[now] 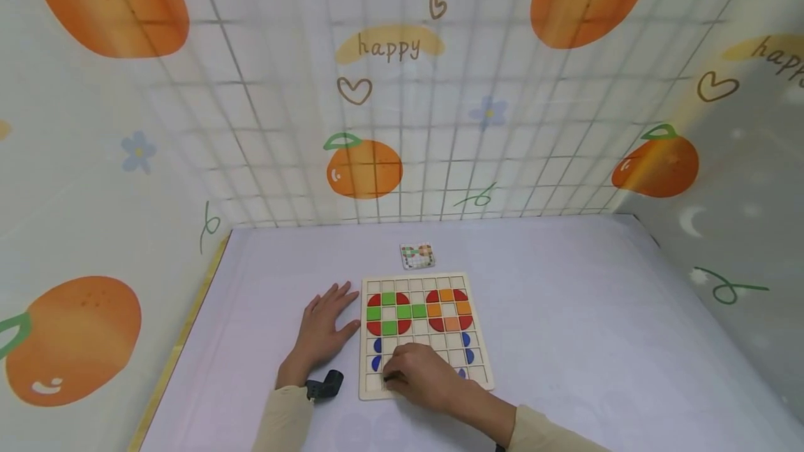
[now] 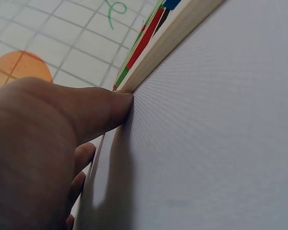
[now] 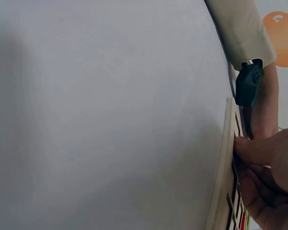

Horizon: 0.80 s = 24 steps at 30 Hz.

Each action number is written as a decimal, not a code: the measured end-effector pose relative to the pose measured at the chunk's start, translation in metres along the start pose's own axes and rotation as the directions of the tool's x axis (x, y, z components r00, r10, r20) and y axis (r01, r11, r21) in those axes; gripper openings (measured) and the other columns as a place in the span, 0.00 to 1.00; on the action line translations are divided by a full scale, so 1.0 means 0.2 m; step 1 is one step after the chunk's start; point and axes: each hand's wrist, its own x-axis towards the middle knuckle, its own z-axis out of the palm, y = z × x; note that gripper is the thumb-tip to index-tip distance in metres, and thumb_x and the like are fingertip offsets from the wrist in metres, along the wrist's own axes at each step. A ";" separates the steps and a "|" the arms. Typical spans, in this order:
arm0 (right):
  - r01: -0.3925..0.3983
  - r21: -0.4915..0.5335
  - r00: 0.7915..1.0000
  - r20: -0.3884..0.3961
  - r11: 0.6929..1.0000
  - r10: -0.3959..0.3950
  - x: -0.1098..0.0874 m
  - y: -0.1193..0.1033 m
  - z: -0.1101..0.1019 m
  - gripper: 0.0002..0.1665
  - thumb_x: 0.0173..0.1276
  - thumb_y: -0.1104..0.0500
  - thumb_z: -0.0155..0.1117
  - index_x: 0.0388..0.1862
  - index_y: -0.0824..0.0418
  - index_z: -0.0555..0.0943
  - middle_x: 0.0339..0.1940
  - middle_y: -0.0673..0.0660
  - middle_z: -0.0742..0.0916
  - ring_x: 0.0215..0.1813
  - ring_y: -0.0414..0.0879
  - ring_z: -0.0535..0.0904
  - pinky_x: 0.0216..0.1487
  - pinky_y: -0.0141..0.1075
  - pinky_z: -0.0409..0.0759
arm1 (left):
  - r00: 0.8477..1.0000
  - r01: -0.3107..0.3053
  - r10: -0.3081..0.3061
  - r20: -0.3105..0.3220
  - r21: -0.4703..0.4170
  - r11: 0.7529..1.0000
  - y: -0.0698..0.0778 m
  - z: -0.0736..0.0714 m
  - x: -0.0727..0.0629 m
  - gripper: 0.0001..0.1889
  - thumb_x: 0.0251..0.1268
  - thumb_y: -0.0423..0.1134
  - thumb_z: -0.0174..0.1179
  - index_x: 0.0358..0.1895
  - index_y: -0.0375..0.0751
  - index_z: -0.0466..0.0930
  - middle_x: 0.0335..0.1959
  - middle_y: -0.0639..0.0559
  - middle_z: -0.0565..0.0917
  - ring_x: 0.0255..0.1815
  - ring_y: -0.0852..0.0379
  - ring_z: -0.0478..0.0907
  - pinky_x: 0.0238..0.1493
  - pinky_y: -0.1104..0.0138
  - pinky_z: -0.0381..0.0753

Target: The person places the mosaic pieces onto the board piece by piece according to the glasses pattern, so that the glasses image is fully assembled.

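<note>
A square wooden grid board [image 1: 419, 284] lies on the table, with red, green, orange and blue pieces set in its cells. Fingers spread, my left hand [image 1: 323, 326] rests beside the board's left side. Its thumb [image 2: 101, 108] touches the board's edge in the left wrist view. Over the lower left cells, my right hand [image 1: 423, 375] pinches a small dark piece [image 1: 393, 376] between thumb and fingertips. That piece is mostly hidden by the fingers. Blue half-round pieces [image 1: 377, 346] sit just above the right fingertips, and more blue ones [image 1: 466, 340] line the right side.
Behind the board lies a small pattern card [image 1: 417, 255] printed with a similar coloured design. A pale cloth [image 1: 565, 312] covers the table. White curtains with orange prints [image 1: 364, 169] stand at the back and sides. A black wrist device [image 1: 325, 385] sits on the left wrist.
</note>
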 end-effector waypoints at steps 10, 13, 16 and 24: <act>-0.012 -0.008 1.000 -0.016 1.000 0.012 0.00 0.00 0.01 0.08 0.60 0.59 0.76 0.39 0.54 0.90 0.34 0.41 0.86 0.38 0.29 0.77 0.43 0.20 0.77 | 1.000 -0.020 0.020 -0.019 -0.015 1.000 0.01 -0.01 0.00 0.31 0.66 0.49 0.64 0.71 0.50 0.70 0.75 0.51 0.62 0.78 0.48 0.50 0.74 0.46 0.45; -0.008 -0.004 1.000 -0.007 1.000 0.008 0.00 0.00 0.01 0.08 0.60 0.59 0.76 0.40 0.54 0.91 0.34 0.41 0.86 0.37 0.29 0.77 0.43 0.19 0.77 | 1.000 -0.011 0.011 -0.004 -0.017 1.000 0.00 -0.01 0.00 0.31 0.66 0.49 0.63 0.72 0.50 0.69 0.76 0.52 0.62 0.78 0.49 0.49 0.74 0.47 0.44; -0.001 0.002 1.000 -0.005 1.000 0.001 0.00 0.00 0.01 0.09 0.59 0.60 0.76 0.39 0.54 0.91 0.33 0.41 0.86 0.37 0.28 0.77 0.43 0.18 0.76 | 1.000 -0.005 0.005 0.001 -0.014 1.000 0.00 0.00 0.00 0.31 0.66 0.49 0.63 0.71 0.50 0.69 0.76 0.52 0.62 0.78 0.49 0.49 0.74 0.47 0.44; 0.020 0.007 1.000 -0.018 1.000 -0.020 0.00 0.00 0.01 0.09 0.58 0.62 0.76 0.39 0.53 0.91 0.34 0.40 0.86 0.38 0.27 0.77 0.44 0.18 0.76 | 1.000 -0.006 0.006 -0.015 -0.008 1.000 -0.01 0.01 0.01 0.30 0.65 0.48 0.64 0.71 0.50 0.70 0.75 0.52 0.62 0.78 0.49 0.50 0.74 0.47 0.45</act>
